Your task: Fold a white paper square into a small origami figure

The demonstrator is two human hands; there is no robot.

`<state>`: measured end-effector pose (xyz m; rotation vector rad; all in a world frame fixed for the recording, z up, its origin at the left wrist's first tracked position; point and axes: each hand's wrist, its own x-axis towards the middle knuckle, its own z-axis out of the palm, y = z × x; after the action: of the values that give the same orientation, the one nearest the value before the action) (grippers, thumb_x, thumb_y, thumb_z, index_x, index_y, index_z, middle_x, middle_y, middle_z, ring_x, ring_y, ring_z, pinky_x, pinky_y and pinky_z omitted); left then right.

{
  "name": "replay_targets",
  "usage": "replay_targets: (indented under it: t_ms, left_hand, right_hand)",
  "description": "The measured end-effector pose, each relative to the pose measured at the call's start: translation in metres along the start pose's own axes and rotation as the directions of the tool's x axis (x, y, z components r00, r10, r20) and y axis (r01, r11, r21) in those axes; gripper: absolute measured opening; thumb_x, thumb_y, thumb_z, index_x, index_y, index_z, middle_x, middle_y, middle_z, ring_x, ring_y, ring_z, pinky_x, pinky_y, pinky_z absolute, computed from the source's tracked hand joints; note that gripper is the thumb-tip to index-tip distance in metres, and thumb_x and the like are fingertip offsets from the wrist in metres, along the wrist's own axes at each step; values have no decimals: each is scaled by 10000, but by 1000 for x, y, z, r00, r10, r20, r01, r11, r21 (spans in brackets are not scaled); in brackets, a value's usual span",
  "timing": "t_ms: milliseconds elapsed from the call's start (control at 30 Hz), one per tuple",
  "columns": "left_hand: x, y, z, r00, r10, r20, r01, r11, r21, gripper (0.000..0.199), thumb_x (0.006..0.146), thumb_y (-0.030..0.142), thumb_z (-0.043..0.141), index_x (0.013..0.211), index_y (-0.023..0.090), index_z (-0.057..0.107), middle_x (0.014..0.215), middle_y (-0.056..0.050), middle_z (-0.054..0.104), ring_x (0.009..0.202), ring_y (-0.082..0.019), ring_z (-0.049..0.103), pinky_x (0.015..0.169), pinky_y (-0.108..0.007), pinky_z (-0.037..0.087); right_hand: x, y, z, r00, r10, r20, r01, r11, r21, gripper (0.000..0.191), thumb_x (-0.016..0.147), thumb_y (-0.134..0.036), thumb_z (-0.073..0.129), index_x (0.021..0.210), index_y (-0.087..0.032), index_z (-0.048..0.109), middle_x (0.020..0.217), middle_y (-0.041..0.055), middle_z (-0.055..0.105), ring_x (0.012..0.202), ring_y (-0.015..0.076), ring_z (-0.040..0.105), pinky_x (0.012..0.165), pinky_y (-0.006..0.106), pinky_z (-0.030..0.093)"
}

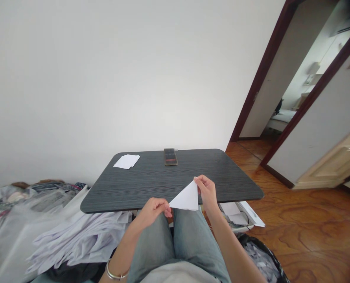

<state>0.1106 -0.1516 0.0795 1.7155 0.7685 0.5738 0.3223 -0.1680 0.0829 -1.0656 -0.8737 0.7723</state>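
Observation:
A sheet of white paper (187, 198), folded into a triangle, is held up over my lap at the table's front edge. My left hand (158, 207) pinches its left corner between thumb and fingers. The top corner is gripped by my right hand (205, 188), fingers closed on it. Below and behind the paper are the dark wood-grain table (151, 184) and my jeans. At the table's far left lies a small stack of white paper sheets (127, 161), slightly fanned.
A small box with a clear lid (170, 157) stands at the table's back edge. Piled white cloth (83, 239) is on the left. Under the right side sit a white tray (240, 220) with papers and a black bag (262, 257) of scraps. A doorway opens at right.

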Motion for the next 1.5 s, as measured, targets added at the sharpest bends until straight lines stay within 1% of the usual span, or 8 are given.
replay_targets:
  t_ms: [100, 167, 300, 567, 800, 1000, 1267, 1500]
  left_hand:
    - [-1, -3, -4, 999, 45, -22, -44, 998, 47, 314, 827, 365, 459, 760, 121, 645, 741, -78, 696, 713, -183, 635, 686, -274, 458]
    - [-3, -3, -5, 994, 99, -49, -95, 992, 79, 282, 818, 339, 490, 962, 136, 622, 941, -100, 674, 822, -192, 616, 730, -292, 453]
    - [-4, 1, 2, 969, 224, -103, -202, 960, 192, 599, 698, 274, 663, 1250, 216, 437, 1232, -116, 525, 994, -224, 552, 834, -344, 424]
    - [6, 8, 24, 921, 371, -118, -289, 854, 432, 516, 716, 245, 641, 1211, 261, 496, 1259, -87, 490, 1130, -253, 471, 934, -385, 382]
    - [4, 1, 21, 909, 413, -61, -318, 780, 539, 464, 816, 284, 526, 1266, 232, 426, 1243, -80, 533, 1116, -222, 508, 939, -374, 414]
    - [2, -7, 18, 852, 523, 4, -399, 645, 652, 428, 881, 175, 371, 1307, 214, 361, 1320, -73, 467, 1185, -183, 458, 984, -366, 396]
    - [6, -14, 15, 851, 500, -162, -296, 710, 638, 373, 890, 165, 329, 1243, 187, 446, 1200, -82, 575, 1079, -171, 544, 913, -344, 449]
    - [5, -6, 16, 844, 451, -291, -224, 789, 573, 368, 887, 227, 330, 1212, 175, 494, 1171, -91, 595, 1032, -190, 568, 881, -338, 444]
  right_hand:
    - [0, 2, -2, 1000, 17, 16, -17, 1000, 3, 292, 700, -378, 632, 550, -172, 489, 418, -77, 392, 366, 52, 304, 354, 181, 220]
    - [-1, 3, -1, 999, 44, 28, -45, 999, 15, 291, 701, -381, 634, 554, -172, 494, 421, -75, 406, 363, 51, 320, 347, 176, 228]
    - [-3, 6, 2, 996, 83, 28, -84, 996, 39, 300, 693, -392, 642, 556, -175, 487, 438, -69, 438, 364, 56, 351, 342, 174, 254]
    - [-6, 7, 9, 990, 126, 61, -130, 990, 59, 306, 677, -412, 651, 564, -179, 487, 436, -69, 459, 354, 65, 374, 337, 178, 280]
    - [-6, 8, 9, 986, 150, 76, -156, 983, 92, 301, 677, -390, 658, 560, -179, 478, 433, -72, 454, 359, 60, 374, 334, 168, 267]
    - [-7, 8, 10, 979, 173, 108, -185, 976, 111, 300, 682, -409, 655, 583, -179, 491, 450, -71, 461, 366, 62, 380, 335, 167, 293]
    - [-14, 5, 10, 960, 208, 188, -235, 963, 134, 321, 734, -489, 571, 738, -169, 555, 547, -32, 538, 408, 69, 469, 317, 137, 316]
    - [-33, 5, 15, 888, 207, 411, -206, 977, -46, 267, 698, -411, 617, 821, -178, 572, 595, -25, 583, 443, 91, 527, 314, 144, 376]
